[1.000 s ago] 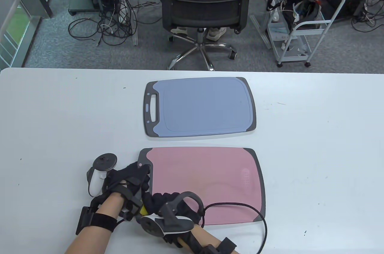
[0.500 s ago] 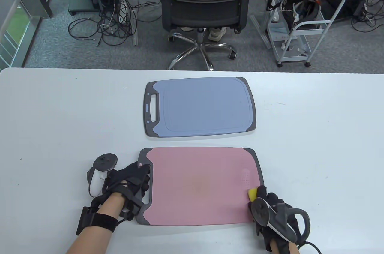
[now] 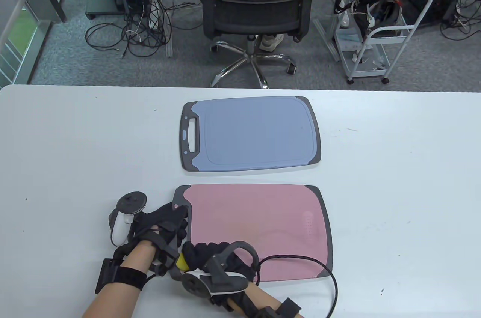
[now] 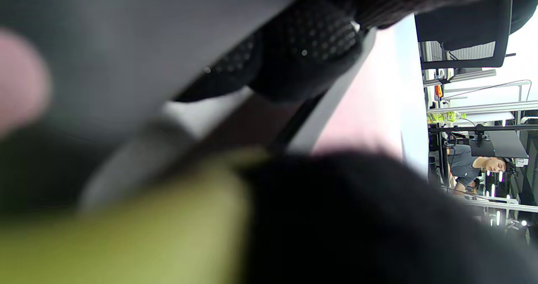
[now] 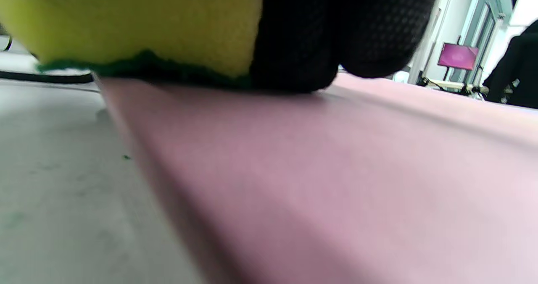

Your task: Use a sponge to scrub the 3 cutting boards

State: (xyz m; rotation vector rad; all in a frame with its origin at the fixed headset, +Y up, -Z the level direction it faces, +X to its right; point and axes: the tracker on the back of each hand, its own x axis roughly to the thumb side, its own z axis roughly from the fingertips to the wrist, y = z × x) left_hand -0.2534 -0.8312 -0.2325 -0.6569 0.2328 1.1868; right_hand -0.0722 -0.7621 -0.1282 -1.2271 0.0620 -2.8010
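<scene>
Table view: right hand [image 3: 210, 258] gripping sponge [image 3: 182, 262] swept back left beside flat left hand [image 3: 161, 226].

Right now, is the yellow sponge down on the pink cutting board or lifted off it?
Down on it. In the right wrist view the yellow sponge's green underside sits flush on the pink cutting board, gripped by the right hand.
</scene>
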